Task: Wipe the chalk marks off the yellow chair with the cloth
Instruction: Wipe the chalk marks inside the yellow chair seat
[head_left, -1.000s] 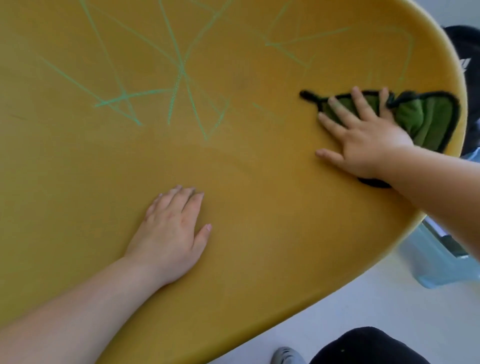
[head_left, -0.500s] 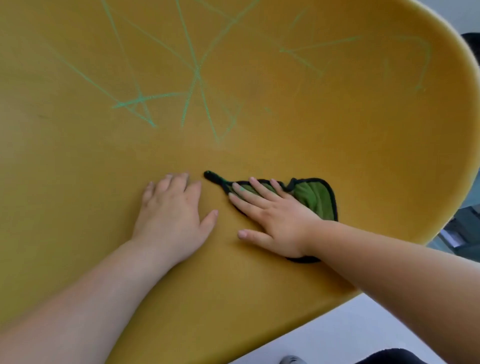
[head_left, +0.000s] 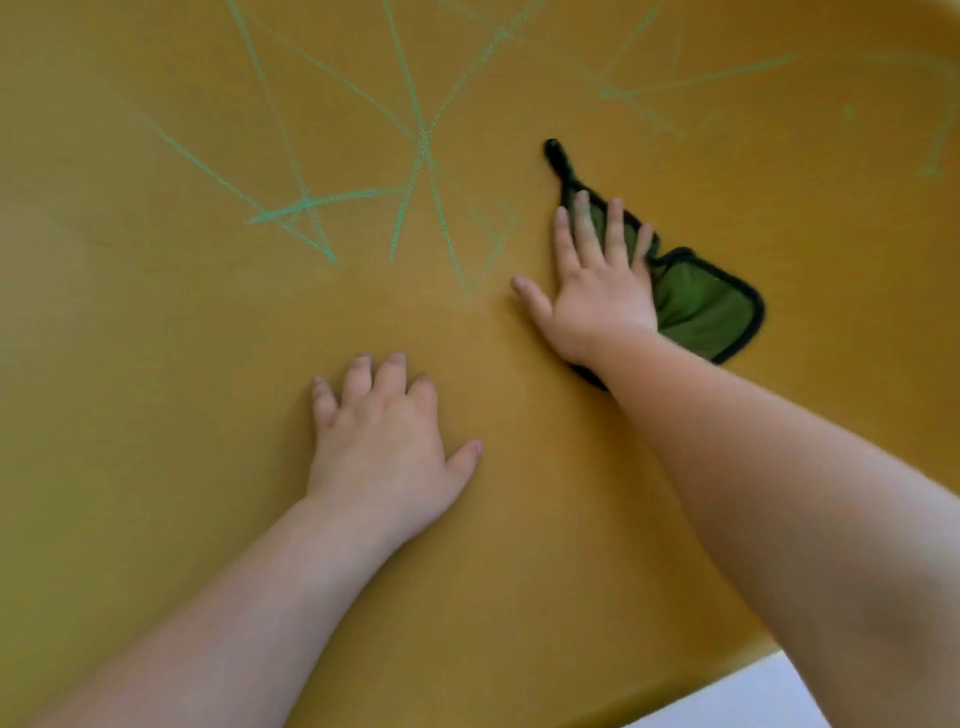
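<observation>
**Yellow chair (head_left: 156, 415) meets green cloth (head_left: 701, 306)**

Right of centre, a person's right hand (head_left: 597, 296) presses the black-edged cloth flat against the chair, fingers straight and spread, thumb on bare plastic. The left hand (head_left: 384, 447) rests at lower centre, fingers loosely bent, grasping nothing. Green chalk marks (head_left: 423, 140) cross the upper left and centre, with fainter ones at upper right.

Two hands (head_left: 382, 441) (head_left: 597, 291), one cloth (head_left: 701, 312), one chair (head_left: 156, 467)

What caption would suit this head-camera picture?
Right hand presses a green cloth on the yellow chair beside chalk marks; left hand rests nearby.
</observation>
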